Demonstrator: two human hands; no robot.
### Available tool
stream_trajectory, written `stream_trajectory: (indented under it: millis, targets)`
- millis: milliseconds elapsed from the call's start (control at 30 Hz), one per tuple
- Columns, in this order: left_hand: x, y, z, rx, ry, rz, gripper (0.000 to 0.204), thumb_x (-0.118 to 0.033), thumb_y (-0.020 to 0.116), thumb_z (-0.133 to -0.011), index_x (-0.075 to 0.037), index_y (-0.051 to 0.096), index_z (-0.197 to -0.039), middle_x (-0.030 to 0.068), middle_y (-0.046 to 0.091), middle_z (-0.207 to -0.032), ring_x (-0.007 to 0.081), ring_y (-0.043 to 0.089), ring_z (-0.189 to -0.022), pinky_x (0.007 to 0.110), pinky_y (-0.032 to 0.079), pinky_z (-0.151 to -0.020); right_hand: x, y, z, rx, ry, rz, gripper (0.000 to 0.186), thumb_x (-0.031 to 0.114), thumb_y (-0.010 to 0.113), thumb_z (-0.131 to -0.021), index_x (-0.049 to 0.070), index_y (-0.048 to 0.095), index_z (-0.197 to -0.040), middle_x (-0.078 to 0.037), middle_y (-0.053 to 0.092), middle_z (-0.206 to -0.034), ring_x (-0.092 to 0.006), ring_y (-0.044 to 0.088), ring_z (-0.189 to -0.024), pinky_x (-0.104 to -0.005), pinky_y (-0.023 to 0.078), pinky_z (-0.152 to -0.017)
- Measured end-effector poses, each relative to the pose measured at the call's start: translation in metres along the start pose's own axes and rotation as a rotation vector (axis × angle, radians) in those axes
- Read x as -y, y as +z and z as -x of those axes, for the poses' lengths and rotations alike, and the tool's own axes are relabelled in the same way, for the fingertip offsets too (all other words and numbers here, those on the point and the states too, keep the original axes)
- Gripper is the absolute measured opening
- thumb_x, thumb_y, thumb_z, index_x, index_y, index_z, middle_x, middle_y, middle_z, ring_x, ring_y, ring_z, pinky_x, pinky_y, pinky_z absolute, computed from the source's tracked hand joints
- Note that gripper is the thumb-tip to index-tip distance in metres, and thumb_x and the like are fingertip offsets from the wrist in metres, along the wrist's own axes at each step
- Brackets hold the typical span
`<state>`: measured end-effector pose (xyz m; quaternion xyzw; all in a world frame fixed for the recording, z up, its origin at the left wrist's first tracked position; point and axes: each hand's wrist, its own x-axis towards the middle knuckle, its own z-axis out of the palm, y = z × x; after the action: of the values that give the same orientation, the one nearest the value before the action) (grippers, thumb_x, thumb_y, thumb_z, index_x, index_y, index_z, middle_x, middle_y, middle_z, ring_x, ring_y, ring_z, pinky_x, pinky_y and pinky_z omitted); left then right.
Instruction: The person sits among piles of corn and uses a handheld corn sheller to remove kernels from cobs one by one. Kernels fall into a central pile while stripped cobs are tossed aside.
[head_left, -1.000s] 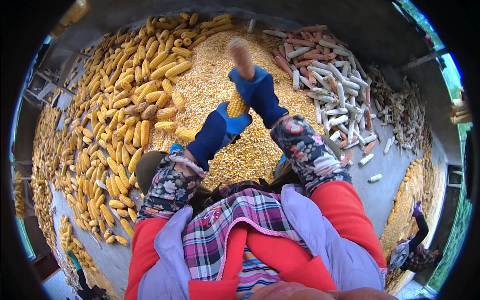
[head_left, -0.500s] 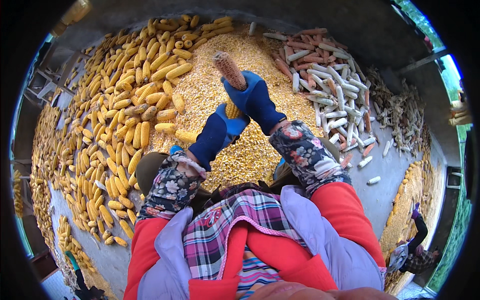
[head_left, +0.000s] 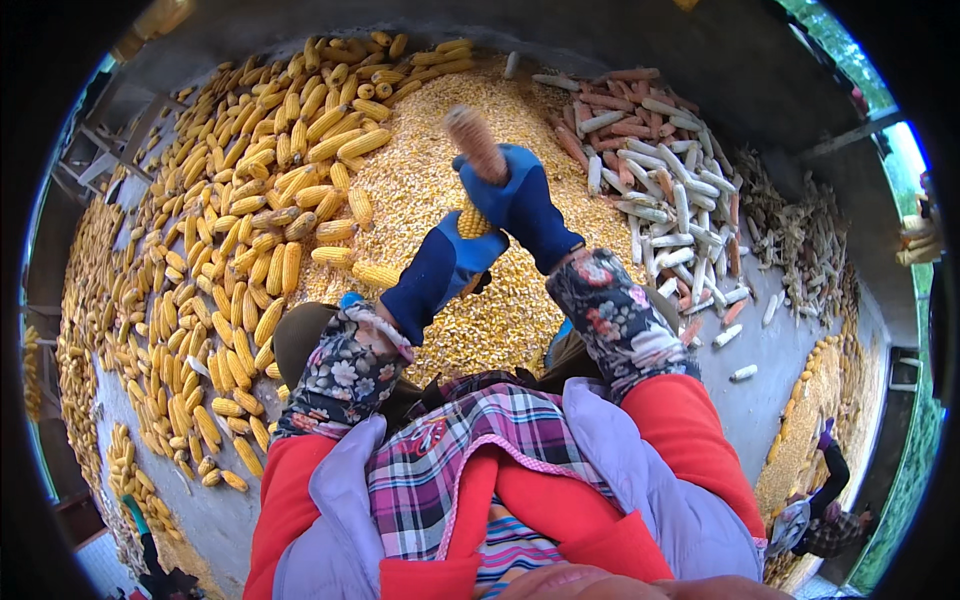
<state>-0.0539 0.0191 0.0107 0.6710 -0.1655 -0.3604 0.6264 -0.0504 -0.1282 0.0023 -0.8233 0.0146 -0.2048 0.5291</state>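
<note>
My left hand (head_left: 455,258), in a blue work glove, is wrapped round a yellow corn ear (head_left: 473,221). Part of the ear shows above its fingers, and its lower end pokes out below. Closed on a bare reddish corncob (head_left: 476,146), my right hand (head_left: 515,195) wears a matching glove and sits just above the left. The cob points up and to the left, blurred at its top. The gloves nearly meet, and they hide where cob and ear come together. Loose yellow kernels (head_left: 425,165) lie heaped beneath both hands.
Many unshelled corn ears (head_left: 235,205) spread over the left side. Stripped white and reddish cobs (head_left: 672,180) are piled at the right, with dry husks (head_left: 790,225) beyond. Another person (head_left: 825,515) works at the lower right, and a green-sleeved arm (head_left: 140,520) shows at the lower left.
Both hands have shifted slightly to the right, still holding the ear and the cob. The cob's upper end is now smeared by motion.
</note>
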Motion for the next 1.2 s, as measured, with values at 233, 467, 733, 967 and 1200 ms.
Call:
stream_trajectory:
  millis: [233,467,733,967,1200]
  targets:
    - [-0.017,-0.012,0.018,0.014,-0.154,0.155,0.037,-0.030,0.075,-0.090,-0.006,0.058,-0.113,0.0031,0.061,-0.079,0.0154,0.062,-0.061,0.031,0.054,-0.056,0.015,-0.023,-0.017,0.019,0.259,-0.370,0.030,0.026,0.072,-0.096,0.004,0.074,-0.116,-0.005,0.074,-0.109,-0.0109,0.068,-0.096,-0.0286,0.056,-0.084]
    - [0.015,-0.005,0.007,-0.080,0.002,0.273,0.035,-0.027,0.075,-0.091,-0.006,0.060,-0.114,0.0037,0.064,-0.083,0.0154,0.065,-0.067,0.031,0.053,-0.059,0.011,0.012,0.001,0.085,-0.144,0.241,0.033,0.039,0.079,-0.079,0.011,0.078,-0.095,-0.015,0.076,-0.101,-0.0370,0.071,-0.098,-0.0450,0.056,-0.089]
    - [0.002,-0.017,0.011,-0.075,-0.161,0.150,0.036,-0.032,0.075,-0.091,-0.006,0.060,-0.110,0.0047,0.062,-0.075,0.0164,0.061,-0.058,0.032,0.052,-0.051,0.011,-0.013,-0.028,0.058,0.362,-0.453,0.039,0.038,0.079,-0.087,0.002,0.077,-0.100,-0.008,0.077,-0.102,-0.0179,0.071,-0.094,-0.0355,0.056,-0.082]
    - [0.014,-0.009,0.008,-0.005,-0.016,0.210,0.034,-0.029,0.075,-0.091,-0.006,0.062,-0.113,0.0024,0.064,-0.082,0.0152,0.063,-0.067,0.029,0.052,-0.058,0.009,0.000,0.000,0.053,-0.528,0.480,0.030,0.037,0.076,-0.087,0.011,0.079,-0.101,-0.024,0.072,-0.114,-0.0375,0.071,-0.104,-0.0386,0.057,-0.089]
    - [-0.009,-0.009,0.018,0.051,-0.216,0.027,0.033,-0.028,0.074,-0.092,-0.006,0.061,-0.114,0.0014,0.063,-0.084,0.0131,0.061,-0.066,0.030,0.051,-0.058,0.018,-0.009,-0.013,-0.039,0.234,0.143,0.035,0.033,0.079,-0.088,-0.001,0.073,-0.092,-0.011,0.073,-0.077,-0.0182,0.071,-0.074,-0.0358,0.055,-0.068]
